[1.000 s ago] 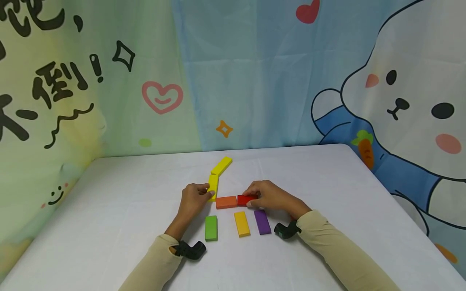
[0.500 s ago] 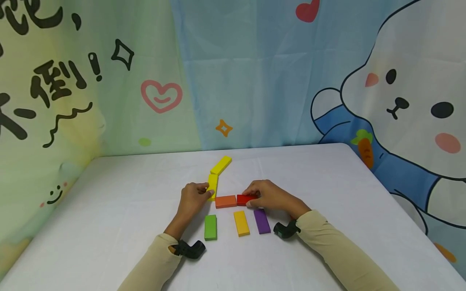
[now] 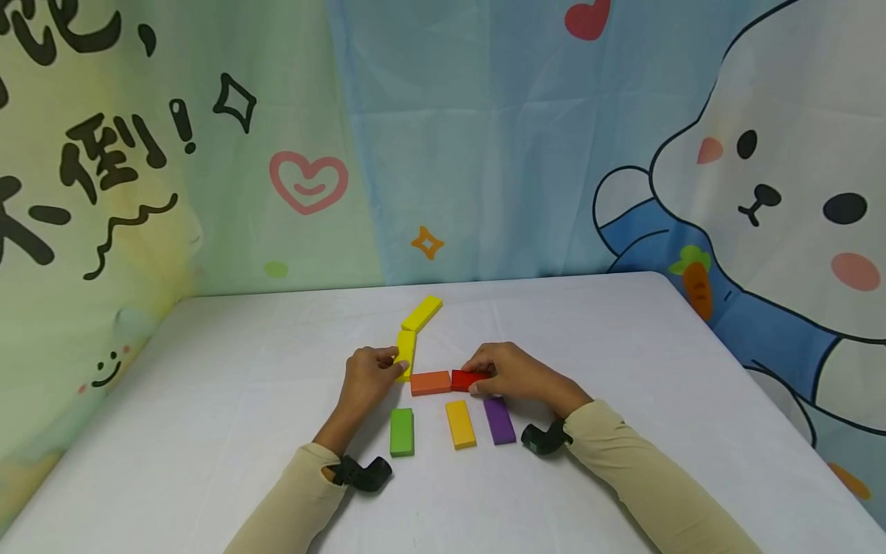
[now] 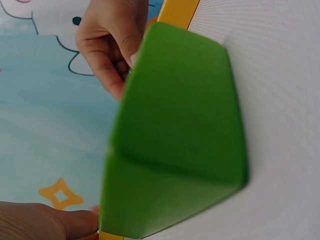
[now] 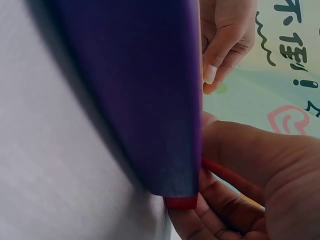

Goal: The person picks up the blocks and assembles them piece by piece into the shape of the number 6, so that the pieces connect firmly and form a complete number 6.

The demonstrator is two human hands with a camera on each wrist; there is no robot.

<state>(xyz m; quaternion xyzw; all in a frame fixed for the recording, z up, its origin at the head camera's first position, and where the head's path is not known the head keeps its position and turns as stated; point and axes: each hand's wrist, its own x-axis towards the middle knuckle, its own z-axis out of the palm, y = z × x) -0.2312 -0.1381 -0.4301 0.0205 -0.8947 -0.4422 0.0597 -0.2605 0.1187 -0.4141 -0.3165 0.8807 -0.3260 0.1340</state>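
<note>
In the head view my left hand (image 3: 367, 381) holds the lower part of a yellow block (image 3: 408, 344) between thumb and index finger. A second yellow block (image 3: 422, 313) slants away from its far end. My right hand (image 3: 515, 373) pinches a red block (image 3: 465, 380) at its right part, which the fingers cover. Between the hands lies an orange block (image 3: 431, 383), its right end against or very near the red one and its left end by the yellow one. The right wrist view shows the red block's end (image 5: 182, 202) beneath my right fingers, partly behind a purple block (image 5: 135, 100).
Nearer the person, a green block (image 3: 402, 432), an amber block (image 3: 461, 425) and the purple block stand apart in a row on the white table (image 3: 242, 400). The green one fills much of the left wrist view. A printed curtain (image 3: 471, 154) hangs behind the table.
</note>
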